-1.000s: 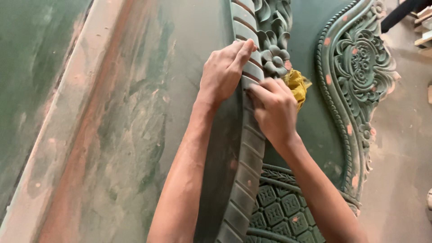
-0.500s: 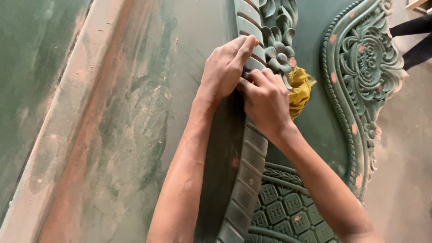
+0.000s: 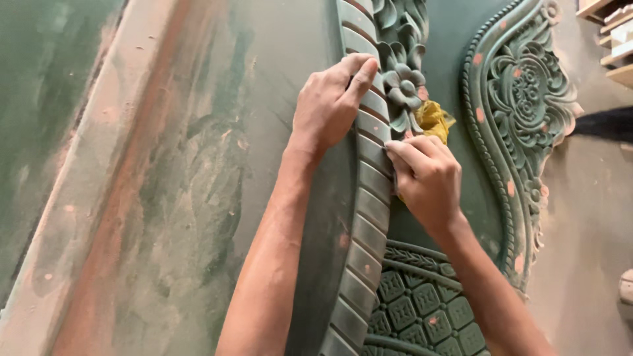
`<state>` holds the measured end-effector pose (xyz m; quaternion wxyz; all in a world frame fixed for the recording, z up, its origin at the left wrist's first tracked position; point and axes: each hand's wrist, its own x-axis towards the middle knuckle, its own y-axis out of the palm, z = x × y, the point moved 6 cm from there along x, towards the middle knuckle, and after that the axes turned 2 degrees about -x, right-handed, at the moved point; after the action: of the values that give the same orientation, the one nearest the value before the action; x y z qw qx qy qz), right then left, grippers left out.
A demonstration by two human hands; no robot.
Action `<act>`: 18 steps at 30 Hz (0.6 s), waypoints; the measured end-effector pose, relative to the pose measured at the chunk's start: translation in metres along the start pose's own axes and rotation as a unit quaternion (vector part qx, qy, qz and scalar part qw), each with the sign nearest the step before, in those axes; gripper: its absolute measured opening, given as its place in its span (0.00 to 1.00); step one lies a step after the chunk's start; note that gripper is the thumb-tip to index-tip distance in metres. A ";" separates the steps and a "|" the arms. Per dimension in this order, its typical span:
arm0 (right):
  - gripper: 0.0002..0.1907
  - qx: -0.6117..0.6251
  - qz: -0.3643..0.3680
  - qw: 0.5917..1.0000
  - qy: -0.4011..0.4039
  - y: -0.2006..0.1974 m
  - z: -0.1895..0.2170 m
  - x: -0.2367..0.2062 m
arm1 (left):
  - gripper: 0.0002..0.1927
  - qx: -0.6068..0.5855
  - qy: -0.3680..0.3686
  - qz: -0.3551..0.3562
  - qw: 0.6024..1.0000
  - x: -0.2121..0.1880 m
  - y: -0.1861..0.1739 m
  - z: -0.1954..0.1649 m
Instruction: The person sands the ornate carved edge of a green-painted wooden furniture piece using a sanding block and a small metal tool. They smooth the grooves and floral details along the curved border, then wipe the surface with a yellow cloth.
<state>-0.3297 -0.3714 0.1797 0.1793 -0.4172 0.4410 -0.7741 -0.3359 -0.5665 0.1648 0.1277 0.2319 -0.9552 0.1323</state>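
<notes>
We are pressing our left hand (image 3: 333,102) flat on the ribbed band (image 3: 362,198) of the green carved panel (image 3: 521,99). Our right hand (image 3: 428,178) is gripping a yellow cloth (image 3: 433,120) and has slid a little down the band's right edge, rubbing lower now.

A broad flat green board (image 3: 165,198) fills the left of the frame, its paint worn through in reddish-brown streaks, with a pale raised strip running diagonally along its left side. At the right edge lies a dusty grey floor (image 3: 587,231). In the upper right corner stand pale wooden pieces (image 3: 616,33), and just below them a dark object (image 3: 606,123) reaches in from the right edge.
</notes>
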 end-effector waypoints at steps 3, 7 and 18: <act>0.04 -0.005 -0.023 1.000 0.002 0.015 0.016 0.034 | 0.19 -0.004 -0.001 0.002 1.000 0.000 -0.002 0.002; 0.04 -0.017 -0.016 0.999 -0.035 0.015 0.019 0.050 | 0.19 -0.019 0.013 0.010 1.000 -0.001 -0.002 0.004; 0.07 0.014 0.005 0.998 -0.060 0.024 0.010 0.060 | 0.22 -0.007 -0.012 0.009 1.000 -0.001 0.003 0.011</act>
<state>-0.3592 -0.4286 0.1916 0.2154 -0.4580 0.4206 -0.7530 -0.3386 -0.5671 0.1533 0.1166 0.2238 -0.9597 0.1234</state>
